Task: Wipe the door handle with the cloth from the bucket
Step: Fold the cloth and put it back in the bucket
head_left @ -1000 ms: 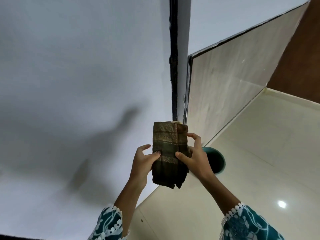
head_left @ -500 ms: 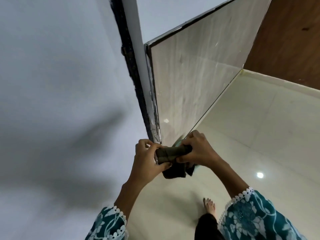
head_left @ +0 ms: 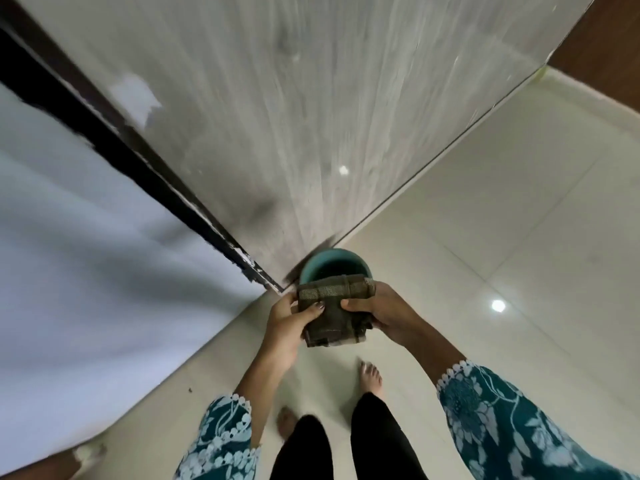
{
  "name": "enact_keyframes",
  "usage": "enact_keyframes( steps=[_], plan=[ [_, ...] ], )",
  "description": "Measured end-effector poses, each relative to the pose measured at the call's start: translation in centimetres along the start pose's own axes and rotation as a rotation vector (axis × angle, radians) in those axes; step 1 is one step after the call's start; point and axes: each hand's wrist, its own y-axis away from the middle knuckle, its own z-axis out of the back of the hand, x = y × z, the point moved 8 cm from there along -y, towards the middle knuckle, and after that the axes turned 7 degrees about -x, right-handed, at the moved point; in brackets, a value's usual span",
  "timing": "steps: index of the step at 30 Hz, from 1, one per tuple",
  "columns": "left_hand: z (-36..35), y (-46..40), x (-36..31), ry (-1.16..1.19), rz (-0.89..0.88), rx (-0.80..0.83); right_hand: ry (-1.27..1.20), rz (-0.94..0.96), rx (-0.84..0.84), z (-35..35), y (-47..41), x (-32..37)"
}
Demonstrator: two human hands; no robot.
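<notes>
Head view, looking steeply down: both hands grip the cloth (head_left: 334,308) between them. The left hand (head_left: 289,323) pinches its left edge with thumb on top, and the right hand (head_left: 384,311) closes over the right end, thumb pressed across the fabric. The cloth is a dark olive-brown woven piece with paler stripes, folded into a thick pad with one end rolled over and the lower edge hanging loose. It looks soft and limp, light enough for one hand, and likely damp if it came from the bucket, so it should mould around a handle rather than slide off; holding it bunched in the palm with the fingers wrapped through the folds would serve best. Just beyond the hands, partly hidden by the cloth, the teal bucket (head_left: 322,263) stands on the pale tiled floor (head_left: 485,237), close against the foot of the grey-grained door (head_left: 311,116) and its dark frame (head_left: 114,143). No door handle shows in this view. Bare feet (head_left: 372,377) stand below the hands.
</notes>
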Motion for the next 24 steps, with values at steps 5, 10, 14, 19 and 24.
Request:
enact_keyframes(
  steps=[5,10,14,19,24],
  plan=[
    [0.0,-8.7,7.4,-0.017,0.109,-0.208,0.068,-0.185,-0.192,5.9,-10.4,-8.7],
    [1.4,-17.9,13.1,-0.013,0.101,-0.218,0.228,-0.234,-0.399,11.1,-20.6,-15.8],
    [2.3,-26.9,17.1,0.086,0.051,-0.232,0.416,-0.133,-0.358,10.4,-32.9,-19.8],
    [1.7,-35.5,22.2,0.184,0.015,-0.182,0.713,-0.102,-0.286,6.6,-46.6,-26.3],
    [2.8,-40.6,24.8,0.213,-0.030,-0.175,0.728,-0.244,-0.317,6.0,-54.1,-32.4]
  ],
)
